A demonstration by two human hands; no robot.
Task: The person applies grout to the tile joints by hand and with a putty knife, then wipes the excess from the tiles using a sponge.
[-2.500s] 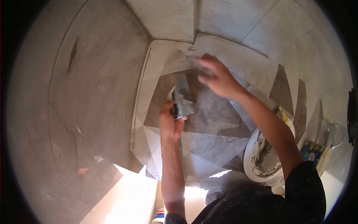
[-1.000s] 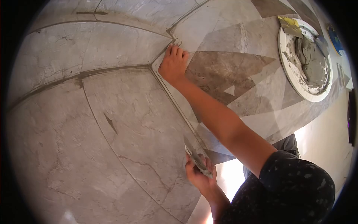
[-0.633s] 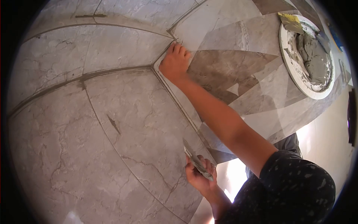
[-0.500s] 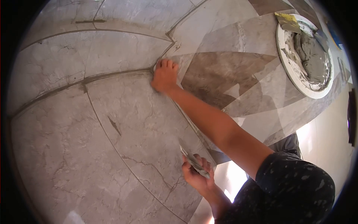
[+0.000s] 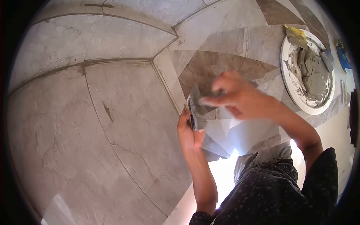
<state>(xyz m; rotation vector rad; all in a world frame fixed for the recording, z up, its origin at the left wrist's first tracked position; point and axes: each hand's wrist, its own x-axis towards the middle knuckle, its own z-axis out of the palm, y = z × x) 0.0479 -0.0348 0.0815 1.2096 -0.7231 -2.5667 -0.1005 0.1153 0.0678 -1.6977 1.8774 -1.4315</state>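
Observation:
My left hand [image 5: 189,135] grips a flat putty knife [image 5: 195,101] with grey paste on it, held up near the tile corner. Blurred by motion, my right hand [image 5: 249,99] has its index finger stretched to the blade, the other fingers bent and apart from it. Beside the hands run large grey marbled tiles [image 5: 138,105], with a joint smeared in grey-brown paste [image 5: 116,60] along their upper edge.
A white bucket [image 5: 290,88] of grey paste stands to the right, with a yellow-marked scraper [image 5: 296,35] on its rim. Beyond it lies a blue and yellow packet [image 5: 343,56]. Patterned brown and grey tiles [image 5: 221,62] lie behind the hands.
My right hand has left the corner joint and come back to the putty knife. My left hand has raised the knife from low by the tiles. The view has shifted slightly.

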